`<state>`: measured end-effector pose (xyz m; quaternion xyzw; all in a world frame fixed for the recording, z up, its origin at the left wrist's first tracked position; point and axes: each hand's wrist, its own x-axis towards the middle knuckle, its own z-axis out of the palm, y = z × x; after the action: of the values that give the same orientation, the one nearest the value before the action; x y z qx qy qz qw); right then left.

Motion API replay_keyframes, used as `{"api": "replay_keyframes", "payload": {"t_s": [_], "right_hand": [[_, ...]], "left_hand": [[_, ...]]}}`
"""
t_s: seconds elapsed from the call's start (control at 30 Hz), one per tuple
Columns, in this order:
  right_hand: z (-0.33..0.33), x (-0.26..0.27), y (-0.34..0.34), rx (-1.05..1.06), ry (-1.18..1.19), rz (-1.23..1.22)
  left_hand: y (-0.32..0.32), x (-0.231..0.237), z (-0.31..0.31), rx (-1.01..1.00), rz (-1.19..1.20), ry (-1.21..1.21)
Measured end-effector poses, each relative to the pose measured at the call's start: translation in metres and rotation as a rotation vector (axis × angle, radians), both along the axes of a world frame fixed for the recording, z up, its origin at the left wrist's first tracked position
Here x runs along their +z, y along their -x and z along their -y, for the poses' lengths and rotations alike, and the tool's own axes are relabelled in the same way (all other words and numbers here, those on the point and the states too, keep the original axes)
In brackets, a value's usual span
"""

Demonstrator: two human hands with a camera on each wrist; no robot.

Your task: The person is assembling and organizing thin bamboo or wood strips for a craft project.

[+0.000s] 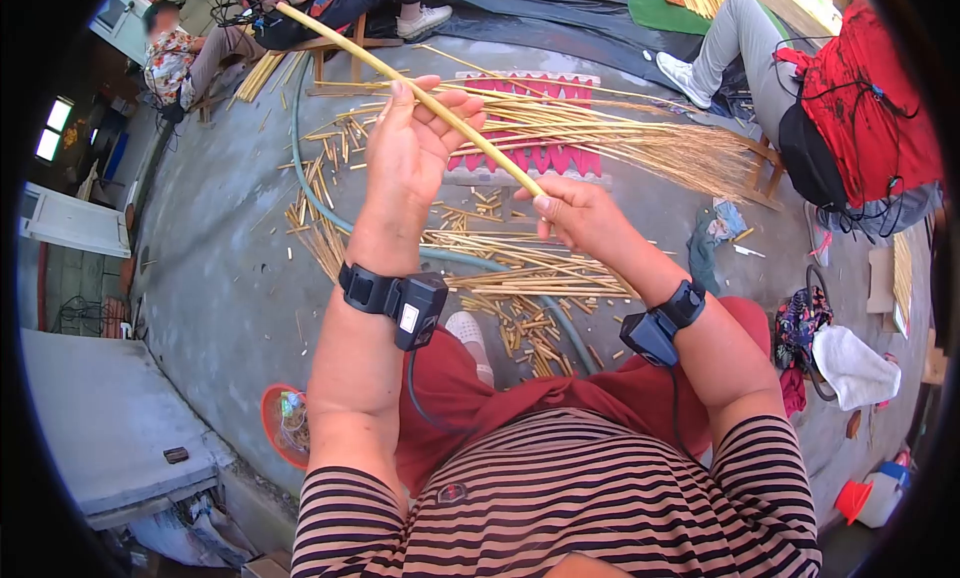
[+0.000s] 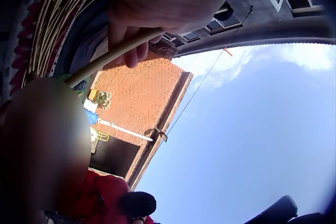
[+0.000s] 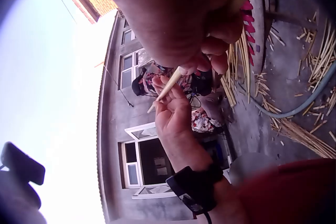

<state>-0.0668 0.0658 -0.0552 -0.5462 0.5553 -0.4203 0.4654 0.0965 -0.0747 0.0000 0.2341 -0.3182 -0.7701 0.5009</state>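
My right hand (image 1: 575, 211), just right of centre, pinches the near end of the pale stick (image 1: 500, 161), which slants to the upper left; my left hand (image 1: 410, 150) lies loosely spread, the stick across its palm. Lower down, short pieces (image 1: 535, 343) suggest work done. Farther, at upper centre, brushy-ended long stalks (image 1: 600, 136) seem left.

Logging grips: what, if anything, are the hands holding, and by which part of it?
A pale stalk: the right hand holds its near end; farther along, it lies across the left hand.
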Motion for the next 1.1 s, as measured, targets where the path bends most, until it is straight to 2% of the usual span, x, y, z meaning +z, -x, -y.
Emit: {"api": "replay_keyframes", "payload": {"t_s": [0.07, 0.1, 0.2, 0.23, 0.37, 0.47, 0.53, 0.57, 0.63, 0.67, 0.77, 0.83, 0.87, 0.9, 0.97, 1.03, 1.1], "right_hand": [[-0.002, 0.007, 0.000, 0.015, -0.188, 0.192], [-0.001, 0.002, -0.001, -0.047, -0.204, 0.166], [0.001, -0.013, 0.000, -0.214, 0.115, -0.162], [0.000, -0.008, 0.002, -0.235, 0.138, -0.269], [0.002, -0.009, 0.004, -0.380, 0.481, -0.661], [0.003, -0.012, 0.009, -0.427, 0.659, -0.693], [0.000, -0.005, 0.012, -0.398, 0.649, -0.738], [-0.001, -0.001, 0.012, -0.383, 0.650, -0.759], [-0.001, 0.005, 0.014, -0.368, 0.658, -0.743], [-0.004, 0.008, 0.014, -0.361, 0.657, -0.734], [-0.007, 0.023, 0.011, -0.259, 0.382, -0.289], [-0.007, 0.032, 0.013, -0.095, 0.104, 0.084], [-0.006, 0.034, 0.014, -0.013, -0.032, 0.273], [-0.005, 0.033, 0.016, 0.028, -0.048, 0.338], [-0.006, 0.032, 0.016, 0.011, -0.072, 0.308], [-0.007, 0.028, 0.021, 0.042, -0.057, 0.267], [-0.008, 0.024, 0.020, -0.044, -0.014, 0.232]], "left_hand": [[0.007, -0.007, -0.009, -0.104, 0.040, 0.031], [0.010, -0.011, -0.013, -0.154, 0.062, 0.046], [0.010, -0.017, -0.015, -0.135, 0.116, -0.004], [0.011, -0.016, -0.016, -0.126, 0.154, -0.029], [0.015, -0.021, -0.014, -0.106, 0.134, -0.038], [0.016, -0.018, -0.015, -0.099, 0.094, 0.007], [0.015, -0.011, -0.017, -0.097, 0.093, 0.047], [0.011, -0.009, -0.016, -0.156, 0.038, 0.098], [0.009, -0.003, -0.014, -0.274, -0.084, 0.211], [0.012, 0.001, -0.021, -0.249, -0.093, 0.252], [0.026, 0.017, -0.049, -0.179, -0.080, 0.403], [0.027, 0.021, -0.050, -0.375, -0.060, 0.388], [0.029, 0.014, -0.048, -0.354, 0.066, 0.424], [0.031, 0.007, -0.047, -0.337, 0.192, 0.459], [0.029, 0.005, -0.042, -0.500, 0.072, 0.487], [0.030, 0.011, -0.045, -0.452, 0.174, 0.469], [0.035, 0.010, -0.043, -0.367, 0.156, 0.460]]}}
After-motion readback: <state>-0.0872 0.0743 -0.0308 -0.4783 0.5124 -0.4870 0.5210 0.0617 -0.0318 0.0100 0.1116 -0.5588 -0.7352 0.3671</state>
